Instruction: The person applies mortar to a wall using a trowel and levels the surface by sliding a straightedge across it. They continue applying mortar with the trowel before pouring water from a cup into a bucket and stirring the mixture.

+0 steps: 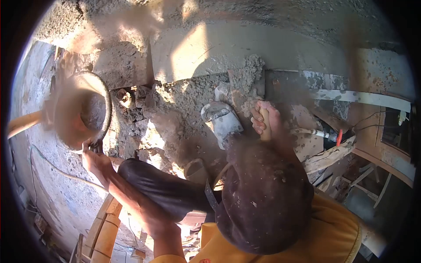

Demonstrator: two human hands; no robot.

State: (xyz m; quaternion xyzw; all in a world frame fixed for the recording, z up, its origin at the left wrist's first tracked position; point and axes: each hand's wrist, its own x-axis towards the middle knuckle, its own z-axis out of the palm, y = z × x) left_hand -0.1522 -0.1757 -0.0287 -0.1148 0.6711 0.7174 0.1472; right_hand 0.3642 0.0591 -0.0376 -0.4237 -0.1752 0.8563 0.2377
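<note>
A round bucket point(108, 103) with grey mortar residue inside tilts at the left, blurred by a smudge on the lens. My left hand point(94, 158) grips its lower rim, fingers curled over the edge. Near the middle, my right hand point(268, 117) is wrapped round the tan wooden handle point(265, 131) of what looks like a trowel. Rough wet mortar point(251, 72) sits just above that hand, beside the smooth grey wall face point(280, 46). Left of the hand lies a grey, mortar-smeared object point(222, 122) with a rounded end.
A dark, spattered cap point(267, 197) and yellow shirt point(335, 232) fill the lower middle. A bent knee in dark trousers point(144, 175) is below the bucket. Broken masonry point(166, 127) spreads across the centre. Pale pipe point(311, 131) and wooden boards point(386, 162) are at right, bamboo poles point(105, 228) lower left.
</note>
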